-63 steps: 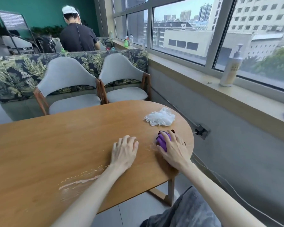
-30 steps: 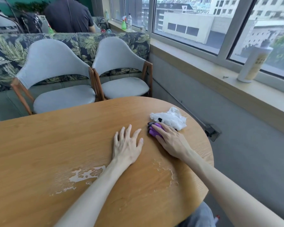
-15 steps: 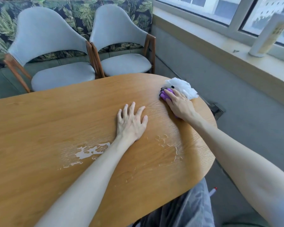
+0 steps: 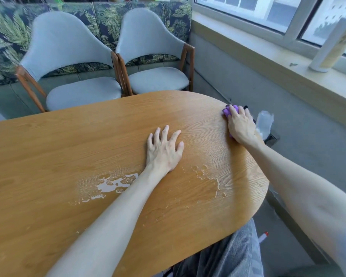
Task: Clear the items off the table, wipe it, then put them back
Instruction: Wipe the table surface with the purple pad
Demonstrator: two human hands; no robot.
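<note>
Pushed past the table's (image 4: 88, 148) right edge, the white wrapper (image 4: 265, 122) is blurred; the purple cloth (image 4: 227, 112) is pressed there under the right hand (image 4: 241, 126), the left hand (image 4: 164, 150) laid flat, fingers spread.

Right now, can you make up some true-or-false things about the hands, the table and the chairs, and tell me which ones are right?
1. The right hand presses a purple cloth near the table's rounded end. True.
2. The left hand holds a cup. False: it lies flat on the wood with fingers spread and holds nothing.
3. Wet streaks show on the tabletop near the left forearm. True.
4. Three chairs stand behind the table. False: only two grey chairs are in view, side by side.
5. A white bottle stands on the window sill. True.
6. The purple cloth lies in the middle of the table. False: it is at the far right edge.
</note>
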